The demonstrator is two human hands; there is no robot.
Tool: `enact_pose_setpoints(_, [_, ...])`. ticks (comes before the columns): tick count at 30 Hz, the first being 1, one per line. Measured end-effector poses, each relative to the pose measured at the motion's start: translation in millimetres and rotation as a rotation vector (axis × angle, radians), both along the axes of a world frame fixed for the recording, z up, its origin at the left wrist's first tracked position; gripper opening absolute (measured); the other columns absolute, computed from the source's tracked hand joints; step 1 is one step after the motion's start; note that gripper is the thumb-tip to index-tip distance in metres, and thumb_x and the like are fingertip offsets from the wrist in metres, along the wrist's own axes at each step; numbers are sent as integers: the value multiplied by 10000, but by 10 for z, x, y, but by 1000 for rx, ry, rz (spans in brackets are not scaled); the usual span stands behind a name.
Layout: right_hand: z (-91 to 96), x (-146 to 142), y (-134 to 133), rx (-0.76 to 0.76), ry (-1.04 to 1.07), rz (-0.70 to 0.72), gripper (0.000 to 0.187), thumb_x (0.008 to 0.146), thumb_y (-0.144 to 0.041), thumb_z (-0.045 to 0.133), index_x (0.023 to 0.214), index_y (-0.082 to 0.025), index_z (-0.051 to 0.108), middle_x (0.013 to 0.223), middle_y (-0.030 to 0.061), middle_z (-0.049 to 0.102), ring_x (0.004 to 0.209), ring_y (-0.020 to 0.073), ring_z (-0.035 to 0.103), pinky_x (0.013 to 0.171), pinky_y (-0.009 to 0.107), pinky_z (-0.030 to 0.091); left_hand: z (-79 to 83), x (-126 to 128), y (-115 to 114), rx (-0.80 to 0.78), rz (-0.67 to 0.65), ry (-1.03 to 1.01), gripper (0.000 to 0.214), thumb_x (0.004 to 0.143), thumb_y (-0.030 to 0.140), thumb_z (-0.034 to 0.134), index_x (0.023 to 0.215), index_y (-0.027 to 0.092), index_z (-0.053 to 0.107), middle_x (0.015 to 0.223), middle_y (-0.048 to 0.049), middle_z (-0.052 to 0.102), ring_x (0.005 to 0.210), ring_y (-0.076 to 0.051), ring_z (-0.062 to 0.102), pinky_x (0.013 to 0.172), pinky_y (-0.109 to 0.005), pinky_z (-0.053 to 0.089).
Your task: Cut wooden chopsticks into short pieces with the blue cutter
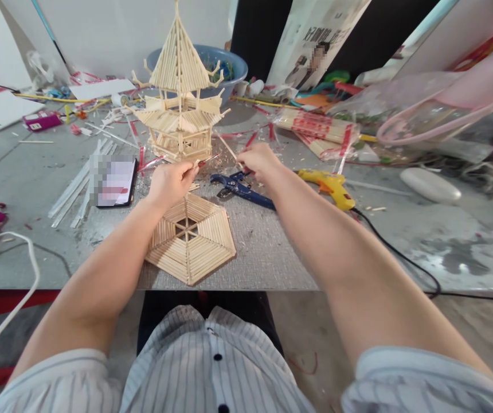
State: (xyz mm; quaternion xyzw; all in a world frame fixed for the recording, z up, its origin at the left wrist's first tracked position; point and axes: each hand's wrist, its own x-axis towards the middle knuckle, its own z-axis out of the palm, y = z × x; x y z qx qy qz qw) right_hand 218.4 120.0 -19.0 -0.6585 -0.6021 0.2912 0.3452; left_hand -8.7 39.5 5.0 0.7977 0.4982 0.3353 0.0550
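Note:
A tall pagoda model of thin wooden sticks [180, 97] stands on the grey table [272, 252]. In front of it lies a flat hexagonal stick panel [190, 238]. My left hand [171, 182] is closed, pinching a small stick piece just above the panel, near the pagoda's base. My right hand [258, 162] is curled with its fingers down, touching a thin stick above the blue-handled cutters [240, 188]. What the right fingers grip is partly hidden.
A yellow glue gun [330, 188] with a black cord lies right of the cutters. A phone [113, 182] and loose sticks [77, 186] lie to the left. Bundled sticks in wrap [317, 131], a blue bowl [229, 66] and clutter fill the back. A white cable [14, 241] crosses the left edge.

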Motion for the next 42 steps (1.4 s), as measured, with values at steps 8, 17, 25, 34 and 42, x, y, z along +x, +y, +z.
enact_pose_setpoints(8, [179,-63,-747,-152,834,-18,132,787,-47,534,832,-170,541,628,-53,529,427,37,439,394,171,320,14,58,41,-574,-20,-450,173,879,255,547,748,170,620,691,-29,684,552,-109,610,595,-263,469])
enact_pose_setpoints(17, [69,-263,-1029,-159,1002,146,176,747,-142,650,889,-186,558,682,-61,564,480,43,498,458,192,375,157,207,-127,-828,-104,-768,128,891,218,580,840,157,681,768,-43,711,671,-136,683,681,-305,560])
enact_pose_setpoints(25, [-62,-381,-1067,-140,946,66,193,731,-190,617,897,-212,520,669,-74,514,519,62,502,509,218,415,135,201,-119,-852,-57,-825,150,835,271,664,916,155,712,846,-59,731,615,-116,650,609,-273,534])
enact_pose_setpoints(34, [-94,-407,-1146,300,499,199,223,753,-212,607,962,-233,532,807,-21,584,632,87,515,629,259,459,107,231,-115,-826,-82,-808,161,826,289,683,871,139,717,725,-38,701,620,-122,650,695,-323,565])
enact_pose_setpoints(42, [-176,-389,-1156,334,343,374,226,783,-217,581,1005,-201,621,780,-15,618,656,95,518,651,282,449,105,347,-195,-787,-75,-800,95,828,218,659,811,134,700,707,-14,685,626,-93,644,680,-265,565])
